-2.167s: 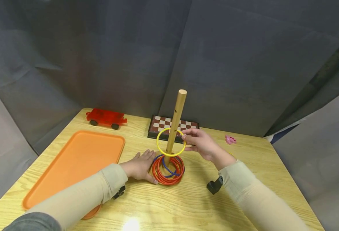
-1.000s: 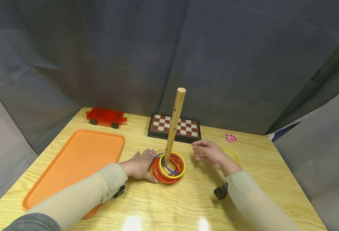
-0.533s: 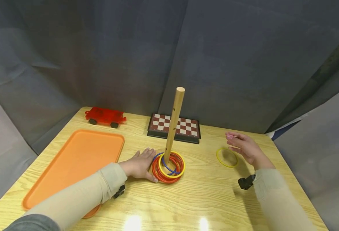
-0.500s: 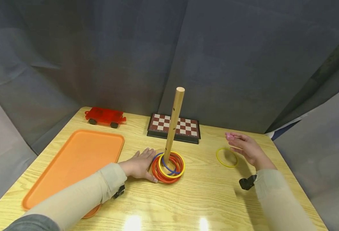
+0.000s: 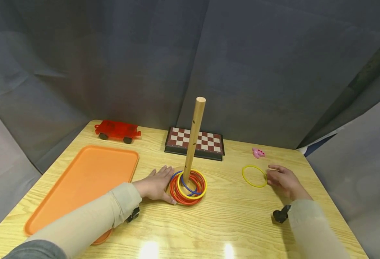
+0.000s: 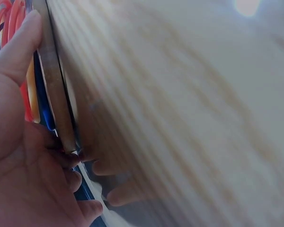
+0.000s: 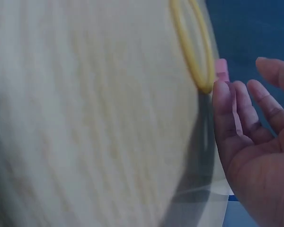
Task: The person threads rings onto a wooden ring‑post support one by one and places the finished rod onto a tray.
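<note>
A wooden peg (image 5: pixel 193 138) stands upright, slightly tilted in the head view, with rings stacked round its foot. Several red rings (image 5: pixel 190 204), a blue ring (image 5: pixel 173 176) and a yellow ring (image 5: pixel 205 181) on top make up the stack. My left hand (image 5: pixel 157 185) lies flat beside it, fingers spread; the left wrist view shows thumb and fingers touching the edge of the peg's wooden base (image 6: pixel 61 111). Another yellow ring (image 5: pixel 255 186) lies on the table at right. At its right edge is my right hand (image 5: pixel 283 180), fingers loosely bent; no grip on the ring shows.
An orange tray (image 5: pixel 89 180) lies at the left, partly under the left forearm. Behind it stands a red toy wagon (image 5: pixel 117 130). A checkered board (image 5: pixel 209 144) is behind the peg. A small pink toy (image 5: pixel 258 153) sits beyond the loose ring. Grey curtains surround the table.
The right hand let a yellow ring drop over the peg onto the stack, moved right past the pink toy, then came down beside the loose yellow ring. The left hand stayed put.
</note>
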Available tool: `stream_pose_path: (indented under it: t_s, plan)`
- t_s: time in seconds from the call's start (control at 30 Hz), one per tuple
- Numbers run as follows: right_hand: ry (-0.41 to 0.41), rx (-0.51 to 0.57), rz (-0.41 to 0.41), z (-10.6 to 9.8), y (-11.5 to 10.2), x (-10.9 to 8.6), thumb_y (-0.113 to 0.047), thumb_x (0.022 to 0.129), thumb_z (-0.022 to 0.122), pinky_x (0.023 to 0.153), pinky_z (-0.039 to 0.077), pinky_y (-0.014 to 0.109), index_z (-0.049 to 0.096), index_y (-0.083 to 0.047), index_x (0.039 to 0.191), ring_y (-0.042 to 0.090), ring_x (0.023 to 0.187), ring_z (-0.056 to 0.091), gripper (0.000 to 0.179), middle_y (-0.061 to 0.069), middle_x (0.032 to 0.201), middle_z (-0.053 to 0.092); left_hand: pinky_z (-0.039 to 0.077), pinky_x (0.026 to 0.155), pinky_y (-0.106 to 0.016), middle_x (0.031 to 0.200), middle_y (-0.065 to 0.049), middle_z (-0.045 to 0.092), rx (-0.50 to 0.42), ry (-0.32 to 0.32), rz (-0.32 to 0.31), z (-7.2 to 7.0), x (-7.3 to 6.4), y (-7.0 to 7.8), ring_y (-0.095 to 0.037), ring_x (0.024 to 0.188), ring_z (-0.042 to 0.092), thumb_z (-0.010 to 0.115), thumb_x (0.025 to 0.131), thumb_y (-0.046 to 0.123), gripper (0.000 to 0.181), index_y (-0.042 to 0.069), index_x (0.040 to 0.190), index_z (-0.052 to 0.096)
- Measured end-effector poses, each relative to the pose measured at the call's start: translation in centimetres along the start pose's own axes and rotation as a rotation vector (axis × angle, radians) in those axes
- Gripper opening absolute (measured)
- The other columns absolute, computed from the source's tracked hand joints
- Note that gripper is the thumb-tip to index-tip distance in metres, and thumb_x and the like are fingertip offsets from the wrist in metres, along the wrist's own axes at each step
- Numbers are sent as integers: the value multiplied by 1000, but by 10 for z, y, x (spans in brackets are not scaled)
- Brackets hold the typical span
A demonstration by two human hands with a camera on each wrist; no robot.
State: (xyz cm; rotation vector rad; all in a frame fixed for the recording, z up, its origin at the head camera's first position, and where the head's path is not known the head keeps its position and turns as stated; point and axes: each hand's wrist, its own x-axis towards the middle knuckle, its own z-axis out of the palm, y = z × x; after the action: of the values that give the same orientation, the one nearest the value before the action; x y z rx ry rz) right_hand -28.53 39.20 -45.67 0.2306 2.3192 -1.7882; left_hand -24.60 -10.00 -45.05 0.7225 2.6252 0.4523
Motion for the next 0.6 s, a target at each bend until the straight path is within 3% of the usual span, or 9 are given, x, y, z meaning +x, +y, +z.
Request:
stream_pose_path:
  t_s: [0.23,0.4,0.6]
  plan:
    - [55,-121,26,4,10,-1,-14,107,56,78,58,22,34,18,148,5,87,62,56,2,106,64,7,124,-58,170,-22,13,-13,-2,8,1,1,2,-37,157,6,82,83,55,120,-6,163,15]
    - [118,-293,22,7,7,-2,-17,102,65,73,56,22,48,17,138,7,84,63,52,15,112,65,7,124,-59,169,-23,12,-14,-2,16,1,2,2,-38,157,5,82,84,54,120,-6,162,14]
    - [187,-501,22,18,3,3,-20,97,71,74,54,33,61,11,118,23,85,63,38,11,93,69,6,122,-62,169,-25,11,-5,1,25,4,3,-4,-40,156,4,82,85,52,119,-8,162,14]
